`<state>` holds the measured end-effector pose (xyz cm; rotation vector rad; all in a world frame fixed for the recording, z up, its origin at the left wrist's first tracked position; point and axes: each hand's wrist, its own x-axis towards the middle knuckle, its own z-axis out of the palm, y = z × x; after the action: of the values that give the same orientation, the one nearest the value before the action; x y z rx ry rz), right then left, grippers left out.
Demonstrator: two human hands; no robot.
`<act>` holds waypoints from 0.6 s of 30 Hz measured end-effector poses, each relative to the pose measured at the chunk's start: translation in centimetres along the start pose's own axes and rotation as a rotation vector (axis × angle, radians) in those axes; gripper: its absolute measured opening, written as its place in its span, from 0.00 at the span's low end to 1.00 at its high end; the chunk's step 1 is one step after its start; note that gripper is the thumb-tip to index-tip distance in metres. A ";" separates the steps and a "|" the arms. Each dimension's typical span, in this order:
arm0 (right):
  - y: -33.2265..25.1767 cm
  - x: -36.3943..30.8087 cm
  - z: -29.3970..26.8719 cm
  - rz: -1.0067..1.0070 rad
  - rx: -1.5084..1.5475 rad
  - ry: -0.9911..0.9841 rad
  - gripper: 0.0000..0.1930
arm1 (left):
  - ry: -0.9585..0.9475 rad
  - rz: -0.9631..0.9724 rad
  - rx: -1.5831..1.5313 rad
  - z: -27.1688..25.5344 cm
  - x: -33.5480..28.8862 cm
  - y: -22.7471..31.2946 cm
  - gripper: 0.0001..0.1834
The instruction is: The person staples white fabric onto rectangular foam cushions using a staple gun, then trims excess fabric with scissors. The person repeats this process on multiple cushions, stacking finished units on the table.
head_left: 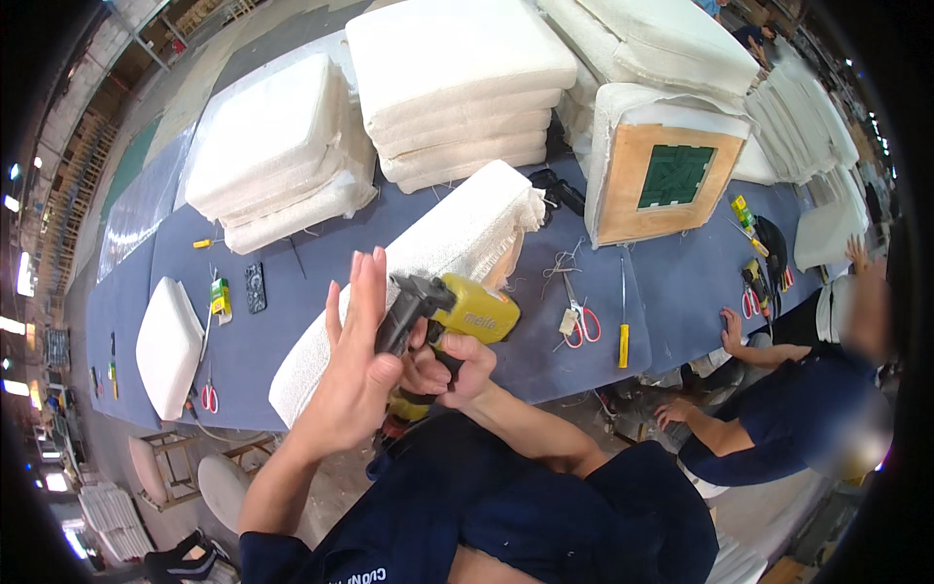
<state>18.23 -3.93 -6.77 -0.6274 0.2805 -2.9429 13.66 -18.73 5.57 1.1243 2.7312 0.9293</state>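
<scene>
A yellow and black pneumatic staple gun (484, 310) is held up in front of my chest. My right hand (457, 370) wraps its fingers round the gun's grip. Against the gun's black magazine lies the palm of my left hand (355, 355), its fingers stretched upward. Just beyond both hands, a white fabric-covered cushion (443, 238) stands on its long edge on the blue-grey table (263, 360). Loose, frayed cloth hangs at the cushion's right side. Part of the cushion is hidden behind my hands and the gun.
Red-handled scissors (581, 323) and a yellow-handled screwdriver (624, 341) lie to the right. Stacked white cushions (457, 88) stand at the back, near an upturned seat with a wooden frame (623, 185). A small cushion (167, 350) lies left. A co-worker (778, 409) sits at the right.
</scene>
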 end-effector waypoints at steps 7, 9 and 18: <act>-3.4 -4.9 0.5 -0.128 -0.848 0.186 0.14 | -0.132 -0.040 0.332 -0.2 3.9 -5.1 0.32; -3.9 -6.5 -1.8 -0.109 -1.244 0.273 0.15 | -0.186 -0.053 0.108 -2.5 6.3 -10.0 0.29; -5.1 0.5 -8.8 -0.258 -1.831 0.318 0.28 | -0.407 -0.205 -0.303 -1.0 15.7 -15.0 0.35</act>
<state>13.69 2.35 -13.43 -0.1759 3.0281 -2.0185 -7.53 -17.33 0.96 0.8493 2.2382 0.9243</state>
